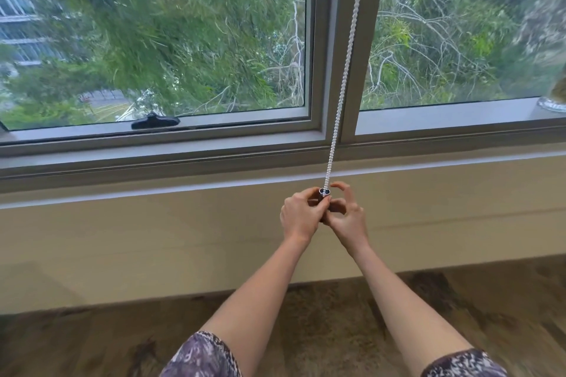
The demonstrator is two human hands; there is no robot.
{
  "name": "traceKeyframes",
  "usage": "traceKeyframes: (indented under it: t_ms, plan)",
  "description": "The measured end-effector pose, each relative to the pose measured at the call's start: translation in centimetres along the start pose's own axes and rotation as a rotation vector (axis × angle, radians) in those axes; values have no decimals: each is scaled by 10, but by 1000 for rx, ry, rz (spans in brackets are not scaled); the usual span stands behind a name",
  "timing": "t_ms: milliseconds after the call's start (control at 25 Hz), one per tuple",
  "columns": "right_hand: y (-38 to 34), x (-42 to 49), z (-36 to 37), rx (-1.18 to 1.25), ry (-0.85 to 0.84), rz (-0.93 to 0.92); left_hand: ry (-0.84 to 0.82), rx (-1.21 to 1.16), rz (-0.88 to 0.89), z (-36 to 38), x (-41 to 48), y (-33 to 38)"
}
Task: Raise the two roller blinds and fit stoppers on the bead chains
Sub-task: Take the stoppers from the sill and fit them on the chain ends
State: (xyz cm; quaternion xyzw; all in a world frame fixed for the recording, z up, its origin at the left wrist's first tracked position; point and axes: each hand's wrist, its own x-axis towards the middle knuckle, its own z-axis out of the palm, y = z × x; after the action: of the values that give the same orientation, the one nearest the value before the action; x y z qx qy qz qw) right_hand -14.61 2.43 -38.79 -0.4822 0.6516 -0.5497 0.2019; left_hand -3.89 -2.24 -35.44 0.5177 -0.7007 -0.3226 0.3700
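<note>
A white bead chain hangs taut down the grey window mullion, both strands side by side. At its lower end sits a small dark stopper with the chain running into its top. My left hand pinches the stopper from the left. My right hand grips it from the right and below, index finger and thumb lifted above it. The rest of the stopper is hidden between my fingers. No blind fabric shows over the glass.
A grey window frame with two panes looks onto trees. A black window latch sits on the left pane's lower rail. Below is a beige wall and sill, then wood-look floor. A pale object rests on the sill at far right.
</note>
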Motion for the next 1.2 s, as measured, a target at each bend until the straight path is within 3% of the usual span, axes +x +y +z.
traceKeyframes:
  t_ms: [160, 360, 560, 840, 1080, 1200]
  plan:
    - [1, 0, 1, 12, -13, -34, 1, -4, -7, 3, 0, -5]
    - [2, 7, -7, 21, -12, -7, -121, -173, -33, 0, -1, -27]
    - [8, 9, -9, 7, -9, 27, -281, -58, -11, 4, -7, -39]
    - [9, 18, -11, 16, -53, 21, -176, -75, 1, 22, 6, -24]
    - [-4, 48, -35, -252, -110, -235, -188, -150, -38, 24, 18, -25]
    - [-13, 63, -42, -415, -193, -281, -193, -144, -41, 25, 19, -20]
